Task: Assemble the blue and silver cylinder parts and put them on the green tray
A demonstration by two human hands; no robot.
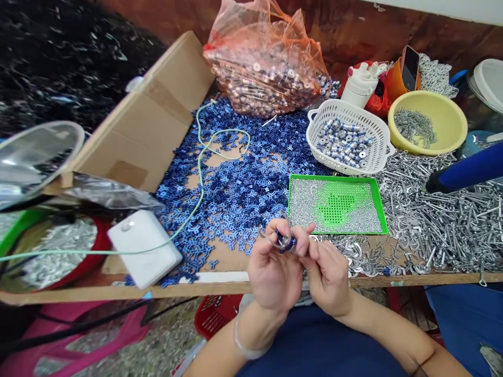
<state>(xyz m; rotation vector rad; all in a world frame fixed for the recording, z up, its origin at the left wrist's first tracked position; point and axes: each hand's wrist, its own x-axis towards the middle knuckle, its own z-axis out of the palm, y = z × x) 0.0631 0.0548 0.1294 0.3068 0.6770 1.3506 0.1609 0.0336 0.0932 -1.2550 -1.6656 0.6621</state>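
Note:
In front of the bench edge, my left hand point(275, 280) is closed around a small assembly, a curved silver metal piece point(282, 244) with a dark blue part point(290, 245) against it. My right hand point(327, 272) meets it from the right, thumb and fingers pinched together at the assembly's end. What sits between those right fingertips is hidden. Just beyond both hands is a green tray point(384, 222) of tiny silver pieces. Many blue three-armed parts point(243, 193) cover the bench to the left of it.
A white basket point(314, 144) holds blue-and-silver cylinders, beside a yellow bowl point(451, 123) of small screws. Long screws point(451, 225) heap at right under a blue tool point(471, 167). An orange bag point(267, 68) stands behind. A cord point(200, 173) crosses near a white box point(147, 248).

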